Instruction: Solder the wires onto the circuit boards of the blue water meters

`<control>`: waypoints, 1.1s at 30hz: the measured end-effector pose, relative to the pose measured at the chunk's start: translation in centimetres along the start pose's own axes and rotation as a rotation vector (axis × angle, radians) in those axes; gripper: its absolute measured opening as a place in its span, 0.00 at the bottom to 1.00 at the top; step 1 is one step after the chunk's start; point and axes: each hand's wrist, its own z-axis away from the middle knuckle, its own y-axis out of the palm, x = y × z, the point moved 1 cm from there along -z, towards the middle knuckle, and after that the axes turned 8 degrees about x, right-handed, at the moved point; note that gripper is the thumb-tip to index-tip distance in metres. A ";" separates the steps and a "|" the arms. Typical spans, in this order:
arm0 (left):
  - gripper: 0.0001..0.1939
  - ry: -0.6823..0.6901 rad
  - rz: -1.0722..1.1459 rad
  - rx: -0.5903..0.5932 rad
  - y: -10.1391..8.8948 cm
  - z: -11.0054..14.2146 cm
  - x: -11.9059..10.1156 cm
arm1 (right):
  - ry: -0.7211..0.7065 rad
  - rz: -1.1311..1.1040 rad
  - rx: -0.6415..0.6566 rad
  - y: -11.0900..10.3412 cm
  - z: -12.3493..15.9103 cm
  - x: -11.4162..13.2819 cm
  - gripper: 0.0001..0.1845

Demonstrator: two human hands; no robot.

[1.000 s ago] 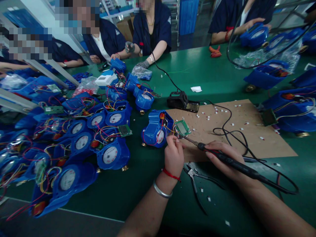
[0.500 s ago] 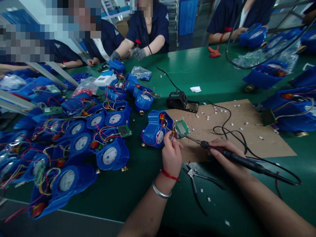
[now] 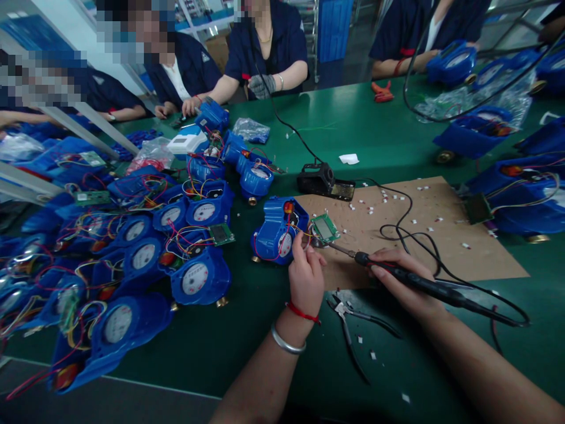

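Observation:
My right hand (image 3: 399, 278) is closed round a black soldering iron (image 3: 424, 285), whose tip reaches left to a small green circuit board (image 3: 325, 228). My left hand (image 3: 305, 277) is pinched just below that board, on something thin that I cannot make out. The board hangs by wires from a blue water meter (image 3: 276, 229) standing at the edge of a brown cardboard sheet (image 3: 477, 247).
Several blue meters with loose wires (image 3: 145, 253) crowd the green table (image 3: 247, 347) on the left. More meters (image 3: 525, 194) sit at the right. Pliers (image 3: 348, 324) lie near my wrists. A black iron stand (image 3: 324, 179) sits behind the cardboard. Other people work across the table.
My left hand's fingers shifted slightly up toward the board, and the iron's handle dropped a little. A person across the table moved their hands.

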 end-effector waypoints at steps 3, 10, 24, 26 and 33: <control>0.22 -0.003 -0.002 -0.006 0.0 0.0 0.0 | -0.016 -0.015 -0.002 0.1 0.1 -0.1 0.09; 0.21 -0.016 0.001 0.000 -0.1 0.0 -0.1 | -0.039 -0.003 -0.029 0.0 0.1 -0.1 0.10; 0.21 -0.017 0.014 0.005 0.0 0.0 -0.3 | -0.054 -0.001 -0.038 0.1 0.1 -0.1 0.09; 0.21 -0.016 0.031 0.005 -0.1 0.1 -0.3 | -0.036 -0.031 -0.074 0.0 0.3 0.0 0.09; 0.18 0.167 0.054 0.078 0.0 1.7 -1.2 | 0.037 -0.102 -0.313 -0.4 0.4 0.4 0.09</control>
